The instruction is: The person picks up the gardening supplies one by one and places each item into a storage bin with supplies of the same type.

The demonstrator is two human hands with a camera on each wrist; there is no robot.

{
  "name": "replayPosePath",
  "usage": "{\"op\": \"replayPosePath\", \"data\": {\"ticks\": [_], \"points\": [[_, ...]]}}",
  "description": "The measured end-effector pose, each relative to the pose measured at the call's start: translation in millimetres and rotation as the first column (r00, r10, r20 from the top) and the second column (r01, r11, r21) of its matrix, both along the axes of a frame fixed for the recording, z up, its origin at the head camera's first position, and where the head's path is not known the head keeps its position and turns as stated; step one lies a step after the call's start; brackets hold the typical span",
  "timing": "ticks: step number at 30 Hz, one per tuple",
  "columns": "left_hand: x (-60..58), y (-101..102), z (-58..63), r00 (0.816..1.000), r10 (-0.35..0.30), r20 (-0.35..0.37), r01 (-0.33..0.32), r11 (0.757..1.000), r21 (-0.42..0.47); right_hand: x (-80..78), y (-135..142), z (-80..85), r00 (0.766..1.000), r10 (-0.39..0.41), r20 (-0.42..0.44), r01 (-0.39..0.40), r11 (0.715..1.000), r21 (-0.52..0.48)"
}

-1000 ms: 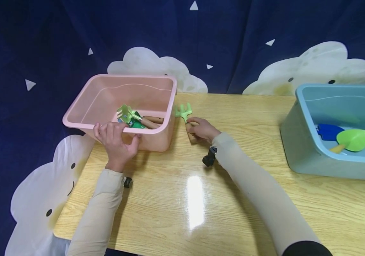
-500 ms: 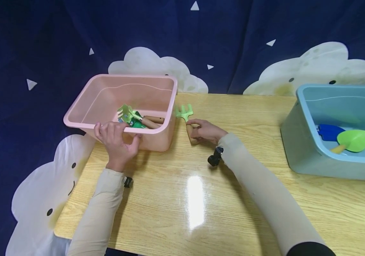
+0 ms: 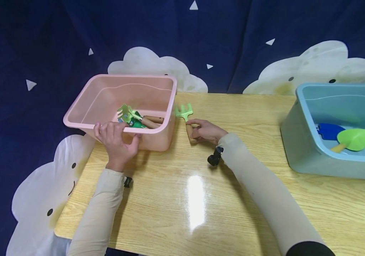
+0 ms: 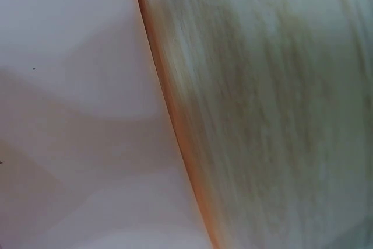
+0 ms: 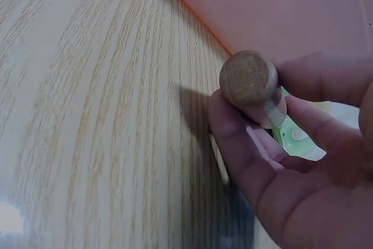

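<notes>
In the head view a small hand rake (image 3: pixel 184 112) with green tines and a wooden handle lies beside the pink bin (image 3: pixel 158 141). My right hand (image 3: pixel 208 132) pinches its handle between thumb and fingers. The right wrist view looks at the round butt of the wooden handle (image 5: pixel 245 80), with the fingertips around it. My left hand (image 3: pixel 116 145) grips the bin's near rim, fingers over the edge and thumb outside. Only the bin's pale wall (image 4: pixel 87 103) and blurred tabletop appear in the left wrist view; the left hand is out of that picture.
Inside the pink bin lie another green rake (image 3: pixel 124 112), wooden handles (image 3: pixel 151 123) and a green item partly hidden by the rim. A blue bin (image 3: pixel 339 166) at the right holds a blue tool (image 3: pixel 330 131) and a green trowel (image 3: pixel 354 139). The wooden table (image 3: pixel 163 209) ends before a dark curtain.
My right hand has shifted slightly right and toward me along the rake's handle, then stayed there. The rake and my left hand have barely moved.
</notes>
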State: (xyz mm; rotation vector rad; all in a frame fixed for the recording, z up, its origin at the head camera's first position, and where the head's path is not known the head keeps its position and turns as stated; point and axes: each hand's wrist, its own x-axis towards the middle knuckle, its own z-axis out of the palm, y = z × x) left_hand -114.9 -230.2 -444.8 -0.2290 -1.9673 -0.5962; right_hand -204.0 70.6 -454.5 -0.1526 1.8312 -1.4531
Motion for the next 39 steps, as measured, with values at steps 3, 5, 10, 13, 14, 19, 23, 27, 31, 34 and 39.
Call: {"op": "replayPosePath", "data": {"ticks": [3, 5, 10, 13, 14, 19, 23, 27, 31, 34, 39], "points": [[-0.1, 0.1, -0.3, 1.000, 0.001, 0.001, -0.001, 1.000, -0.002, 0.5, 0.2, -0.4, 1.000, -0.014, 0.007, 0.014, 1.000, -0.002], [-0.3, 0.2, -0.5, 1.000, 0.001, 0.001, -0.001, 1.000, -0.004, 0.3, 0.6, -0.8, 1.000, -0.023, 0.013, 0.024, 1.000, -0.003], [-1.5, -0.2, -0.7, 1.000, 0.006, -0.004, -0.006, 1.000, -0.006, -0.2, 1.0, -1.2, 0.999, -0.037, 0.016, 0.037, 0.999, -0.005], [-2.2, -0.7, -0.8, 1.000, 0.008, -0.006, -0.008, 1.000, -0.004, -0.3, 1.3, -1.2, 0.999, -0.037, 0.012, 0.037, 0.999, -0.005], [-2.2, -0.6, -0.8, 1.000, 0.007, -0.005, -0.007, 1.000, -0.004, -0.3, 1.6, -1.1, 0.999, -0.034, 0.010, 0.034, 0.999, -0.003], [-1.6, -0.5, -0.8, 1.000, 0.006, -0.005, -0.006, 1.000, -0.003, 0.1, 2.3, -1.7, 1.000, -0.027, 0.015, 0.027, 1.000, -0.006], [-1.1, -0.3, -0.2, 1.000, 0.013, -0.011, -0.013, 1.000, 0.000, -0.9, 1.6, -1.9, 0.999, -0.037, 0.026, 0.038, 0.999, -0.026], [-0.9, 0.2, -0.2, 1.000, 0.013, -0.007, -0.013, 1.000, 0.005, -2.4, 1.1, -3.0, 0.999, -0.035, 0.029, 0.036, 0.999, -0.032], [0.0, 0.5, -1.0, 1.000, 0.010, -0.004, -0.010, 1.000, 0.010, -2.3, 1.7, -2.7, 0.999, -0.020, 0.025, 0.021, 0.999, -0.025], [-0.5, -0.1, -1.5, 1.000, 0.009, -0.007, -0.009, 1.000, 0.009, -1.5, 2.3, -1.2, 1.000, -0.016, 0.024, 0.017, 1.000, -0.024], [-1.0, -0.3, -1.7, 1.000, 0.008, -0.009, -0.008, 1.000, 0.011, -1.2, 2.9, -0.6, 1.000, -0.010, 0.026, 0.011, 1.000, -0.029]]}}
